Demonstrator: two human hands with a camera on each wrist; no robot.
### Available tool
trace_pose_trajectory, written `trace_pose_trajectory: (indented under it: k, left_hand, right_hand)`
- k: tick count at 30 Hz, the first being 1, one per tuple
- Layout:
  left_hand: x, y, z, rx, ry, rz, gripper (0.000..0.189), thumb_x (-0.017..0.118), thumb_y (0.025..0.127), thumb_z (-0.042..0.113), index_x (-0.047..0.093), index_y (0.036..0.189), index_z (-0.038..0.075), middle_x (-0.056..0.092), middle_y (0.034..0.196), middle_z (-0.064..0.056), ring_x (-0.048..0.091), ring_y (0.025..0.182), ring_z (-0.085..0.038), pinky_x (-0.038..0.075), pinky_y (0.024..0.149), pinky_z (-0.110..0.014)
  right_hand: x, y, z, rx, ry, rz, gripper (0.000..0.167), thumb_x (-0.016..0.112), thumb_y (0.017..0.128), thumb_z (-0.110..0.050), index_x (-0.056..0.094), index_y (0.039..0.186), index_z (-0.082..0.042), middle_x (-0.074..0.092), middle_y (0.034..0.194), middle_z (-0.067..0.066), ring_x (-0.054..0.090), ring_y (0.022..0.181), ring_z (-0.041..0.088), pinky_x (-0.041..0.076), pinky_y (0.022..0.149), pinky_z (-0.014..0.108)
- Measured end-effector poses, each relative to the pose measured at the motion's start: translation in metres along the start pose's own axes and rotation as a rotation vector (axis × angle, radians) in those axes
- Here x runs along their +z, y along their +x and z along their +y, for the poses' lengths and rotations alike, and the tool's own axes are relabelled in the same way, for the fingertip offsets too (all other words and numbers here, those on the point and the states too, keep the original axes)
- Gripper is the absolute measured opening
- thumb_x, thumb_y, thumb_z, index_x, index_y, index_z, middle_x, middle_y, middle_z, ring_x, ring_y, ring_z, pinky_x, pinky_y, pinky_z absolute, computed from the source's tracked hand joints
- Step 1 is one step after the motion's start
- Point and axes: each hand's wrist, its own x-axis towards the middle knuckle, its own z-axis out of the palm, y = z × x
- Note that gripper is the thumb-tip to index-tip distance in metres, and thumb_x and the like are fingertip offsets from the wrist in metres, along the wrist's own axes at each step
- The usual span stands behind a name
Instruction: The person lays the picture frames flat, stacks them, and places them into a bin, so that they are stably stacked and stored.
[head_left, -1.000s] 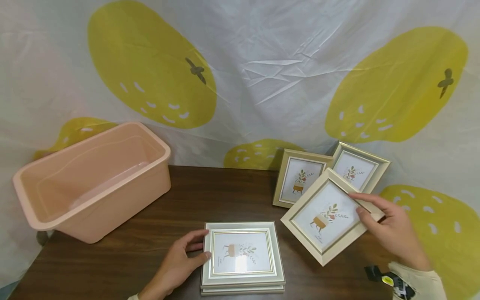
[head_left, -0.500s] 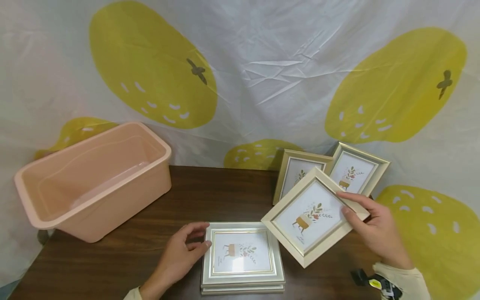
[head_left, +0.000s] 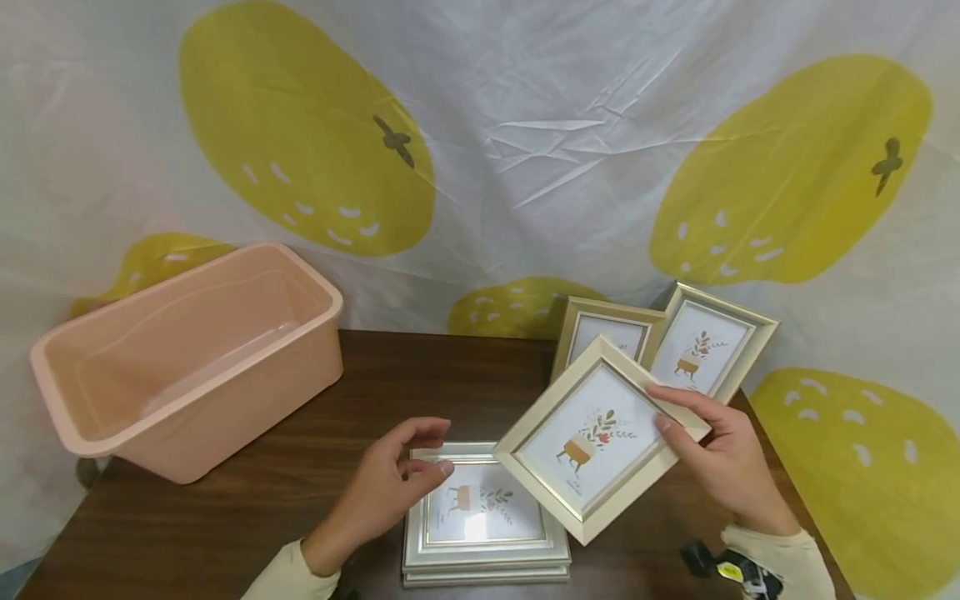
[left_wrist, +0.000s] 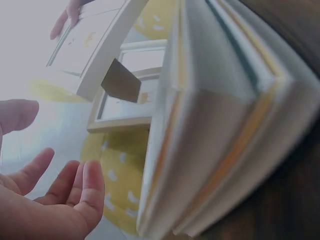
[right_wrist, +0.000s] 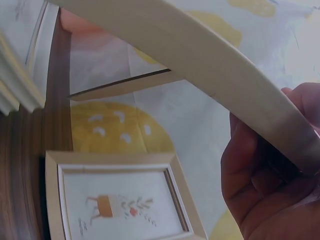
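My right hand [head_left: 723, 454] pinches a cream picture frame [head_left: 596, 442] by its right corner, thumb on the front. The frame is tilted in the air, its lower left part overlapping the silver picture frames [head_left: 480, 508] stacked flat on the table. In the left wrist view, a stand leg [left_wrist: 121, 81] juts from the back of the raised frame. Over the stack's left edge hovers my left hand [head_left: 382, 479], holding nothing, its fingers loosely bent and apart from the held frame. The right wrist view shows the cream frame's edge [right_wrist: 200, 65] in my right hand [right_wrist: 270, 185].
Behind the held frame stand a gold picture frame [head_left: 645, 329] and a pale one [head_left: 693, 346], close together near the curtain [head_left: 525, 208]. A pink plastic bin [head_left: 247, 408] sits at the back left of the dark wooden table [head_left: 360, 400].
My right hand has brought the cream frame leftward, partly over the stack. My left hand has let go of the stack's left edge and risen slightly to the right.
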Motion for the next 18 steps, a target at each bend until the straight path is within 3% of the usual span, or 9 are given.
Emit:
trace_pose_trajectory:
  k: [4, 10, 18]
  left_hand:
    - [0.008, 0.006, 0.005, 0.064, -0.043, -0.057, 0.048, 0.078, 0.095, 0.014, 0.063, 0.14, 0.009, 0.065, 0.14, -0.014, 0.062, 0.127, -0.039, 0.061, 0.096, -0.03]
    - [0.015, 0.011, 0.014, 0.106, -0.076, -0.104, 0.051, 0.079, 0.094, 0.012, 0.061, 0.142, 0.008, 0.064, 0.142, -0.014, 0.063, 0.124, -0.027, 0.061, 0.095, -0.031]
    - [0.015, 0.018, 0.019, 0.123, -0.038, -0.223, 0.057, 0.076, 0.098, 0.02, 0.055, 0.15, 0.012, 0.059, 0.148, -0.015, 0.06, 0.133, -0.038, 0.059, 0.1, -0.036]
  right_hand:
    - [0.008, 0.001, -0.004, -0.021, 0.006, -0.023, 0.044, 0.059, 0.094, 0.022, 0.067, 0.134, 0.008, 0.078, 0.123, -0.006, 0.079, 0.084, 0.008, 0.062, 0.063, 0.025]
    - [0.018, 0.002, -0.007, -0.045, 0.025, -0.071, 0.044, 0.057, 0.094, 0.023, 0.066, 0.134, 0.008, 0.075, 0.128, -0.006, 0.078, 0.086, 0.009, 0.063, 0.063, 0.026]
    - [0.031, 0.0, -0.01, -0.026, 0.054, -0.113, 0.044, 0.056, 0.096, 0.021, 0.068, 0.134, 0.003, 0.074, 0.126, -0.007, 0.078, 0.086, 0.01, 0.063, 0.062, 0.028]
